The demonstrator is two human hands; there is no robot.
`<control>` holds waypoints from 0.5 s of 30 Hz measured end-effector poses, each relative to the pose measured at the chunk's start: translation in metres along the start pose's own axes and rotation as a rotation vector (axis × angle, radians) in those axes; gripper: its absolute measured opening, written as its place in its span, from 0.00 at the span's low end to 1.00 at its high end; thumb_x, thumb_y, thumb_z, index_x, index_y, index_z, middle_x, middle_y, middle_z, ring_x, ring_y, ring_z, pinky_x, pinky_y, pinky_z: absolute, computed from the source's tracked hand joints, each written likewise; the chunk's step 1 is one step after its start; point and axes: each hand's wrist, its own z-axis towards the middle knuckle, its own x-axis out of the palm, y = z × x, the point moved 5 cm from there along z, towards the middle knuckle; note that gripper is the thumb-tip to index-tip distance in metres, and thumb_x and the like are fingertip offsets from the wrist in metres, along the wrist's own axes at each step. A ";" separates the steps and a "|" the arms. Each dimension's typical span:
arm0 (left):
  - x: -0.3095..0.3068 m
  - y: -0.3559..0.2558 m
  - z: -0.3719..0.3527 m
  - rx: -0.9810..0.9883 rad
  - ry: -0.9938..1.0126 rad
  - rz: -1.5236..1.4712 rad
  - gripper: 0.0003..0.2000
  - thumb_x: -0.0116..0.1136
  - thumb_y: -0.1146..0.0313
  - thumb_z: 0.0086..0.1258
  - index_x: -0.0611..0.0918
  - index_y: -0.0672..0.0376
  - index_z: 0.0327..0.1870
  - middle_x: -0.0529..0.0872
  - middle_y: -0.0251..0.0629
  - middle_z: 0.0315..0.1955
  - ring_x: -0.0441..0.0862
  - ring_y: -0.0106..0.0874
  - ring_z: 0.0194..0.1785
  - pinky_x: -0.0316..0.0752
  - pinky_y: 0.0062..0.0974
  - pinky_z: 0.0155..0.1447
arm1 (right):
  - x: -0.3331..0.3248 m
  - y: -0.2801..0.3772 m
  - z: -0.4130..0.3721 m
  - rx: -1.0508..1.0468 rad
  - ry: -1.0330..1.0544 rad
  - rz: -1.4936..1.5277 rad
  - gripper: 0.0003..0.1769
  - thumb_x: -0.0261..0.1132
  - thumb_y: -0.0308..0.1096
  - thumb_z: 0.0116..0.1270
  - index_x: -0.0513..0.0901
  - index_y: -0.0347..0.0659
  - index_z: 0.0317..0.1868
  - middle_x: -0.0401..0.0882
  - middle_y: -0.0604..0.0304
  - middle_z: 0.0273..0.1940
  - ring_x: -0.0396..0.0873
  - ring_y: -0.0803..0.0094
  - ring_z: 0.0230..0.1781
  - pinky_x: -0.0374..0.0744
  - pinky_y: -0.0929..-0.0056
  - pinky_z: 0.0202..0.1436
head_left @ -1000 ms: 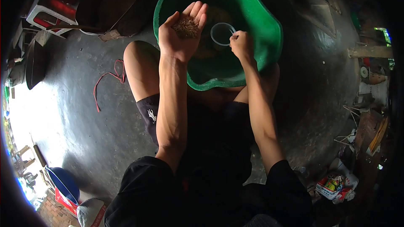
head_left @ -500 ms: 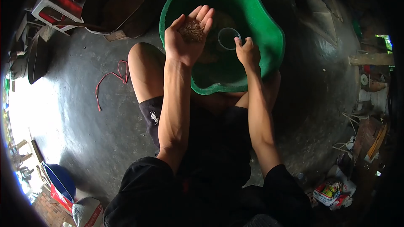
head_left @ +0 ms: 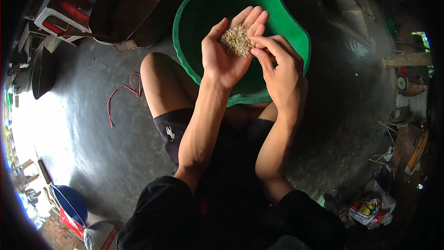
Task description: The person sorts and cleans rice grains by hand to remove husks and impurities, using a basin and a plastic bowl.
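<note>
A small heap of pale, husk-like grains (head_left: 236, 40) lies in my left hand (head_left: 226, 55), which is palm up, slightly cupped, with its fingers stretched out. My right hand (head_left: 280, 67) comes in from the right, thumb and index finger brought together at the edge of the heap; anything between those fingertips is too small to make out. Both hands are above a large green basin (head_left: 194, 14) that rests between my bent legs. The hands hide much of the basin's inside.
A large dark pan (head_left: 127, 9) stands at the upper left beside a red and white stool (head_left: 69, 9). Red string (head_left: 121, 88) lies on the floor. A blue basin (head_left: 71, 203) is lower left, and a packet-filled bag (head_left: 370, 208) lower right.
My left hand has moved right with its grains. My right hand has risen to it from inside the basin, and the clear round-rimmed item that was by its fingers is out of sight.
</note>
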 end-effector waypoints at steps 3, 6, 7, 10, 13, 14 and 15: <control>0.000 0.006 0.000 -0.019 0.007 0.010 0.26 0.31 0.64 0.78 0.59 0.74 0.71 0.67 0.56 0.70 0.63 0.49 0.74 0.65 0.42 0.74 | -0.005 -0.003 -0.002 -0.082 -0.026 -0.071 0.09 0.65 0.20 0.64 0.83 0.35 0.45 0.81 0.54 0.37 0.83 0.60 0.36 0.81 0.66 0.39; 0.002 0.009 0.000 -0.015 -0.042 0.032 0.26 0.30 0.63 0.79 0.61 0.74 0.70 0.69 0.57 0.67 0.67 0.50 0.71 0.69 0.41 0.72 | -0.006 -0.003 -0.004 -0.100 -0.012 -0.068 0.07 0.65 0.21 0.65 0.83 0.36 0.43 0.81 0.55 0.37 0.83 0.60 0.37 0.80 0.66 0.38; 0.002 0.009 0.000 -0.010 -0.080 0.042 0.26 0.29 0.62 0.79 0.63 0.75 0.69 0.72 0.58 0.65 0.71 0.50 0.69 0.72 0.41 0.69 | -0.005 -0.004 -0.004 -0.100 -0.013 -0.066 0.07 0.65 0.21 0.65 0.83 0.36 0.43 0.81 0.55 0.37 0.83 0.60 0.37 0.80 0.66 0.38; 0.000 0.009 0.000 -0.034 -0.090 0.108 0.26 0.29 0.62 0.79 0.64 0.75 0.68 0.73 0.58 0.64 0.72 0.50 0.68 0.72 0.41 0.70 | -0.004 -0.007 -0.006 -0.094 -0.014 -0.093 0.05 0.65 0.22 0.65 0.82 0.36 0.42 0.81 0.55 0.37 0.82 0.60 0.36 0.80 0.65 0.37; -0.003 0.008 -0.001 -0.039 -0.154 0.162 0.26 0.28 0.62 0.78 0.66 0.75 0.67 0.74 0.58 0.63 0.74 0.49 0.66 0.71 0.40 0.70 | 0.001 -0.008 -0.006 -0.065 0.004 -0.149 0.04 0.65 0.23 0.65 0.80 0.36 0.41 0.80 0.55 0.36 0.82 0.59 0.36 0.79 0.63 0.37; -0.003 0.007 -0.001 -0.036 -0.154 0.162 0.26 0.28 0.62 0.78 0.66 0.75 0.67 0.74 0.58 0.63 0.74 0.49 0.66 0.71 0.40 0.70 | 0.002 -0.008 -0.006 -0.076 0.017 -0.185 0.04 0.65 0.25 0.67 0.81 0.36 0.41 0.80 0.56 0.36 0.81 0.62 0.34 0.78 0.66 0.34; -0.004 0.006 -0.001 -0.038 -0.159 0.167 0.26 0.28 0.62 0.78 0.66 0.76 0.67 0.74 0.58 0.63 0.74 0.49 0.66 0.70 0.41 0.70 | 0.003 -0.008 -0.006 -0.085 0.029 -0.221 0.05 0.65 0.27 0.68 0.81 0.36 0.42 0.80 0.57 0.37 0.80 0.64 0.31 0.78 0.70 0.32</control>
